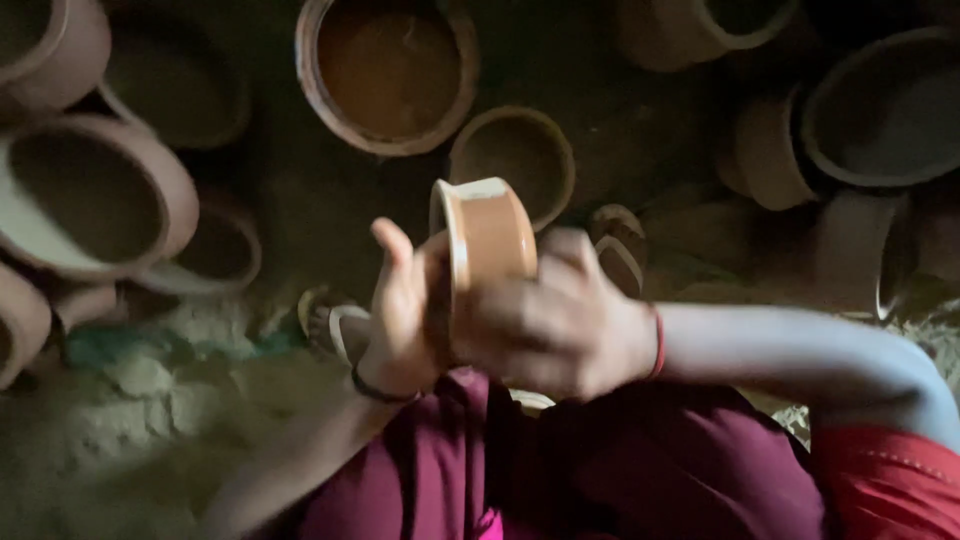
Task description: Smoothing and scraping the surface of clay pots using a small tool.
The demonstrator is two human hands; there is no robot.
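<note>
Both the left hand (400,315) and the right hand (555,320) clasp a small clay pot (490,235) tilted on its side, with larger clay pots (390,70) standing farther off on the dirt floor (130,430).

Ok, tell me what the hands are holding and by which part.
Both hands hold one small clay pot tipped on its side. The left hand presses its open-rim side; the right hand wraps its lower wall, blurred.

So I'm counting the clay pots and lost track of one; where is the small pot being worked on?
The small pot is at the centre of the head view, tilted on its side between the left hand and the right hand, above the lap.
</note>
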